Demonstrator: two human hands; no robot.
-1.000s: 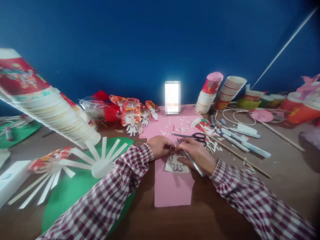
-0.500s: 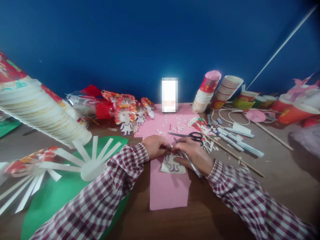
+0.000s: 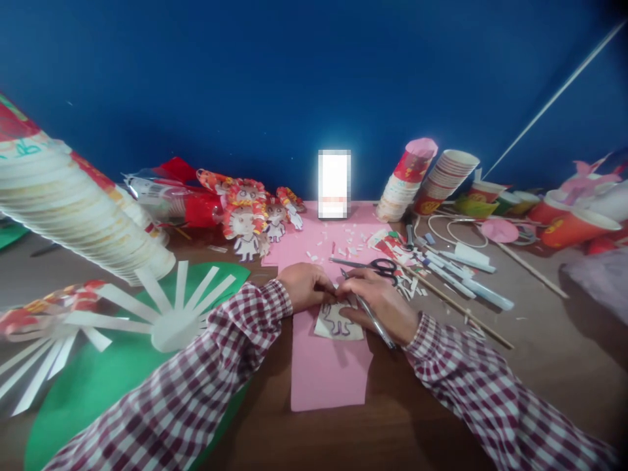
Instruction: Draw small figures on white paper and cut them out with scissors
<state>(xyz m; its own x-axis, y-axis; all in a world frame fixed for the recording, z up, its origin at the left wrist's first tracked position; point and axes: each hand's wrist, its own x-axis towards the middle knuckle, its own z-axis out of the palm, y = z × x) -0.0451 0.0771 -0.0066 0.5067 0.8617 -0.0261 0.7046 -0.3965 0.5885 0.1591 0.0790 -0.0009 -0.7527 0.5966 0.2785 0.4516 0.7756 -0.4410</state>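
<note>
A small off-white paper (image 3: 338,325) with a dark outline drawing of a figure's body and legs lies over a pink paper sheet (image 3: 328,379). At its upper edge my left hand (image 3: 307,288) is closed, thumb and fingers pinching the paper. My right hand (image 3: 377,302) grips a slim silver pen-like tool (image 3: 373,318), its pointed end up and away from me. The fingertips of that hand also press on the paper's right side, close to the left fingertips. Both hands hide the drawing's top. Black-handled scissors (image 3: 385,266) lie just beyond the right hand.
Left, paper strips fan from a white disc (image 3: 174,332) on green card (image 3: 93,386), near a leaning paper-cup stack (image 3: 83,203). Cut-out lion figures (image 3: 245,226) stand behind. Right are markers (image 3: 454,278), a wooden stick (image 3: 485,327), paper scraps and cup stacks (image 3: 449,173).
The view has shifted slightly, so things at the left sit a little further left. Both hands keep almost the same pose on the paper, with the silver tool still in the right.
</note>
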